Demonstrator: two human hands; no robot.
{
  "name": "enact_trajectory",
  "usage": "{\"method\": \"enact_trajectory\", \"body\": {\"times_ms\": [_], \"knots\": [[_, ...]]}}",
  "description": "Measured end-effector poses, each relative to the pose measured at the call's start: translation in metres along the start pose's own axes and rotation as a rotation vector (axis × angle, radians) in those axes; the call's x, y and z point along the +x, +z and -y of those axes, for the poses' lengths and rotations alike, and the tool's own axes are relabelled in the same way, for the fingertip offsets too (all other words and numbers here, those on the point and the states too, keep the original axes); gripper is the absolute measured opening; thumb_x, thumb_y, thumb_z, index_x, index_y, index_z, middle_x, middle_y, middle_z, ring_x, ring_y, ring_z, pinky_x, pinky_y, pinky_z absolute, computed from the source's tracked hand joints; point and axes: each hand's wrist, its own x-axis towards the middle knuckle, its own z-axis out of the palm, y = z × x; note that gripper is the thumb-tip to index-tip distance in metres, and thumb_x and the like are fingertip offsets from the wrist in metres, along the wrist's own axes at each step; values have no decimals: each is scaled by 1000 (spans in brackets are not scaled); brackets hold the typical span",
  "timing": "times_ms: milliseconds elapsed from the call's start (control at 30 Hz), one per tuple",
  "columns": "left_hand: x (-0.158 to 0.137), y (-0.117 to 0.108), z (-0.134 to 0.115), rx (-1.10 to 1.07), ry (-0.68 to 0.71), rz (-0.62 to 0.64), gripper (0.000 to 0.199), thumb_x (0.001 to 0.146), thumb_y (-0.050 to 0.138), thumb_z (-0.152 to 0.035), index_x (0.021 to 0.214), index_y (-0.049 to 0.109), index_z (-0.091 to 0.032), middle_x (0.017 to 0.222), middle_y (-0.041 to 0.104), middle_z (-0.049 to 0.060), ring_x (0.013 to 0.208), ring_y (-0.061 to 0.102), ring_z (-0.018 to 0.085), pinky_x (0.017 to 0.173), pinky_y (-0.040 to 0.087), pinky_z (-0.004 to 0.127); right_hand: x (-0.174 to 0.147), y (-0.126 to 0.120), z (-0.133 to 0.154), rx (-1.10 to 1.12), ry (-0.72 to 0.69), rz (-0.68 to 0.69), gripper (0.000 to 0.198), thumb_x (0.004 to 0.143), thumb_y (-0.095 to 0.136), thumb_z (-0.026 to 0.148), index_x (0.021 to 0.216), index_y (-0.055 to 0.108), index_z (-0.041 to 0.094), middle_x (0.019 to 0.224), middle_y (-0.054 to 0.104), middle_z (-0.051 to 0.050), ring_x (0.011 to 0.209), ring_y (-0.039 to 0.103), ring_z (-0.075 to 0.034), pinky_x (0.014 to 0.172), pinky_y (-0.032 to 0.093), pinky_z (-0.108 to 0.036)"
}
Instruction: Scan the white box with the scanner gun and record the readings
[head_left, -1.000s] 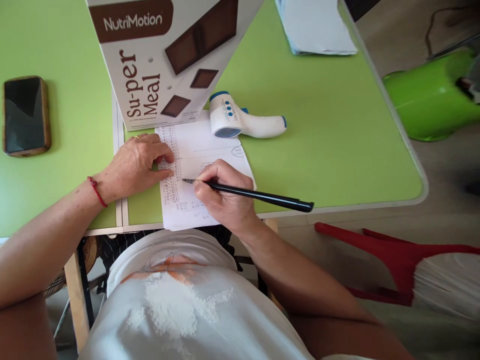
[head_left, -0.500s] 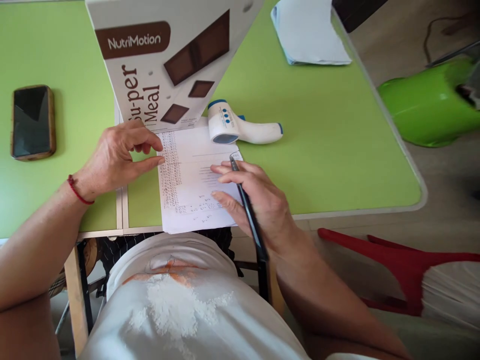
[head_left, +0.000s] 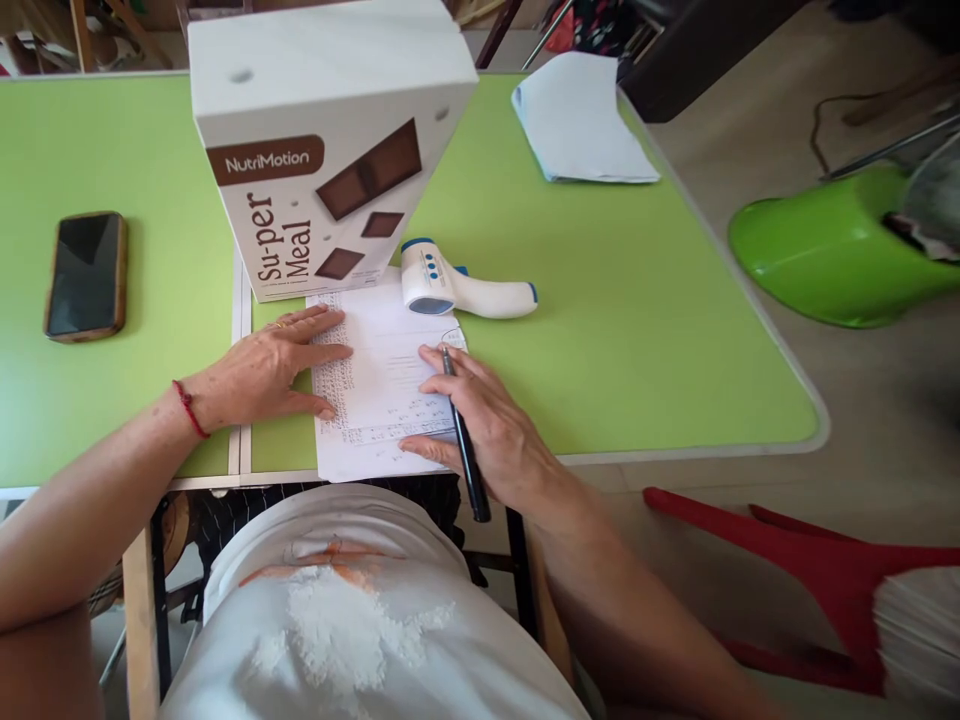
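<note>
My left hand (head_left: 274,368) lies flat with its fingers spread over the left edge of a handwritten sheet of paper (head_left: 375,345). On the paper's right side rests my right hand (head_left: 480,420), a black pen (head_left: 466,450) held between its fingers, tip pointing away from me. Just beyond the paper stands a white and brown NutriMotion box (head_left: 300,215), upright. A white infrared thermometer (head_left: 465,290) with blue trim lies at the paper's far right corner, its head beside the box.
The green table (head_left: 637,350) has a phone (head_left: 86,275) at left and folded papers (head_left: 581,120) at the far right. Beyond its right edge are a green bin (head_left: 817,250) and a red plastic chair (head_left: 795,560). A dark seat (head_left: 705,60) stands near the far right corner.
My left hand has gone from raised, curled fingers to lying flat on the paper's edge. My right hand keeps the pen. The view has tilted up, showing the box top and table's far edge.
</note>
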Motion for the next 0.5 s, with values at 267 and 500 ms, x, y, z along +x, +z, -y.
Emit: {"method": "enact_trajectory", "body": {"times_ms": [267, 500], "knots": [[5, 1, 6, 38, -26, -60, 53, 86, 79, -40, 131, 68, -13, 154, 47, 23, 146, 42, 39, 118, 39, 57, 18, 0, -14, 18, -17, 26, 43, 89, 67, 52, 118, 56, 22, 147, 58, -21, 144, 48, -36, 116, 44, -61], [-4, -20, 14, 3, -266, -656, 27, 97, 65, -48, 105, 59, -23, 104, 67, 8, 101, 63, 25, 87, 54, 43, 21, -26, -23, -100, 164, -80, 33, 91, 64, 38, 118, 59, 22, 99, 77, -11, 90, 74, -29, 80, 60, -46]]}}
